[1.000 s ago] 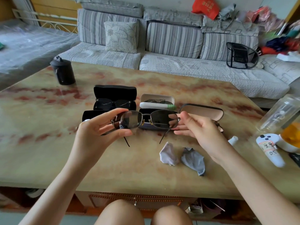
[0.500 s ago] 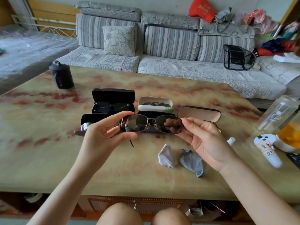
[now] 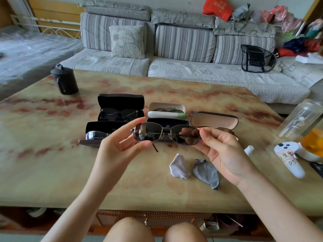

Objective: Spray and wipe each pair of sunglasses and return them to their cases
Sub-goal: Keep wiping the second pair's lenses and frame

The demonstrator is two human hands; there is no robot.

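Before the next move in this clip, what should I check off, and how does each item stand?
1. Sunglasses held at both ends: ok, the left hand and right hand pinch them above the table.
2. Both arms folded: not ok, one hangs below the frame.
3. Lenses clean: cannot tell.
4. Cloths within reach: ok, two lie on the table under the right hand.
5. Dark case behind the sunglasses open: ok.
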